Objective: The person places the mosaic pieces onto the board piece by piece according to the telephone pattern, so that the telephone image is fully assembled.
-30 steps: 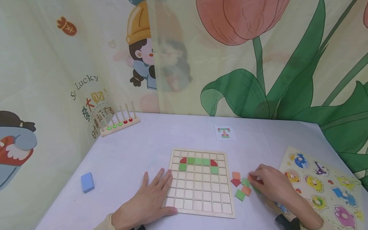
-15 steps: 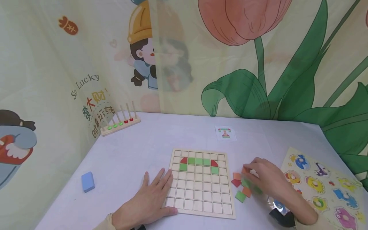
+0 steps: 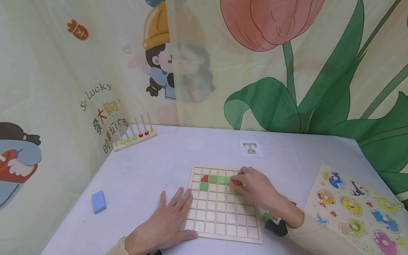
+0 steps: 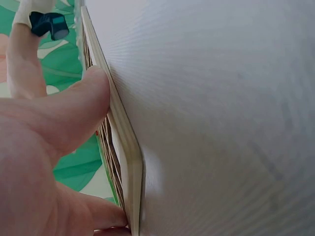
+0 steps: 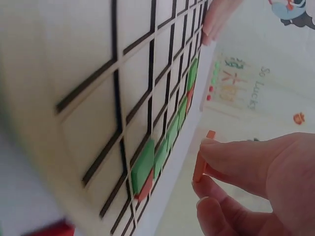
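A wooden grid board (image 3: 220,216) lies on the table, with a row of green square tiles (image 3: 213,179) near its far side. A red quarter-round tile (image 3: 205,178) ends that row at the left, with another green tile below it. My left hand (image 3: 160,223) rests spread at the board's left edge, the thumb (image 4: 91,88) against its near side. Over the board's upper right, my right hand (image 3: 259,189) pinches an orange square tile (image 5: 199,164) between thumb and fingers, apart from the board in the right wrist view. This hand hides the row's right end in the head view.
Loose tiles (image 3: 267,216) lie right of the board, mostly behind the right arm. A picture board (image 3: 353,205) lies farther right. A pattern card (image 3: 251,148) is beyond the grid. At left are a blue block (image 3: 98,202) and a peg counter with beads (image 3: 135,140).
My right hand has lifted the orange tile from the loose pile and carried it left over the board's upper right. The left hand stays in place.
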Demonstrator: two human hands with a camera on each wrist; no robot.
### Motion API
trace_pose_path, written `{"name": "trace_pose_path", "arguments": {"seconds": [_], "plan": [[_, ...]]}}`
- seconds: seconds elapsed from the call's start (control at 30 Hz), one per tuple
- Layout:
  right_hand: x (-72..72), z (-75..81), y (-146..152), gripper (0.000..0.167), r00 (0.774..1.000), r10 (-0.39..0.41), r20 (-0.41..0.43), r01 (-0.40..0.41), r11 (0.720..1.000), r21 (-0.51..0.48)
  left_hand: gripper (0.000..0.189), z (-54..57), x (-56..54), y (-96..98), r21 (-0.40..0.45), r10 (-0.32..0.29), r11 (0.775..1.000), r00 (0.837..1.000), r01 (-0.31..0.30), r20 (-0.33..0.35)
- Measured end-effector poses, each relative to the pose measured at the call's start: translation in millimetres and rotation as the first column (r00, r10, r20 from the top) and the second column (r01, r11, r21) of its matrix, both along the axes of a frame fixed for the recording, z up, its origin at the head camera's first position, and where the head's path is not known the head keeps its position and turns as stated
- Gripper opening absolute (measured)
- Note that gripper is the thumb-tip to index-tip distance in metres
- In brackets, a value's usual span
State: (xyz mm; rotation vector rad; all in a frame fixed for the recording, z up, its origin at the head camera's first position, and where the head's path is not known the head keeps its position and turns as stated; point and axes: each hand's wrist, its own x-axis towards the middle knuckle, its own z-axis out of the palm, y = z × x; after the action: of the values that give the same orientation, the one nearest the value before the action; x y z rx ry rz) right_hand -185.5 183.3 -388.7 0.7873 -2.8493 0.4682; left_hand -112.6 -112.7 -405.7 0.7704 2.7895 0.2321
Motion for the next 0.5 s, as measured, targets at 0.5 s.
{"name": "trace_pose_path", "arguments": {"seconds": [0.5], "plan": [[-15.1,-18.0,-33.9,0.01,0.995,0.046,0.09,-0.048,0.998,0.03,0.106,0.9,-0.7,0.7,-0.013,0.001,1.0,1.0,-0.001,0.0]]}}
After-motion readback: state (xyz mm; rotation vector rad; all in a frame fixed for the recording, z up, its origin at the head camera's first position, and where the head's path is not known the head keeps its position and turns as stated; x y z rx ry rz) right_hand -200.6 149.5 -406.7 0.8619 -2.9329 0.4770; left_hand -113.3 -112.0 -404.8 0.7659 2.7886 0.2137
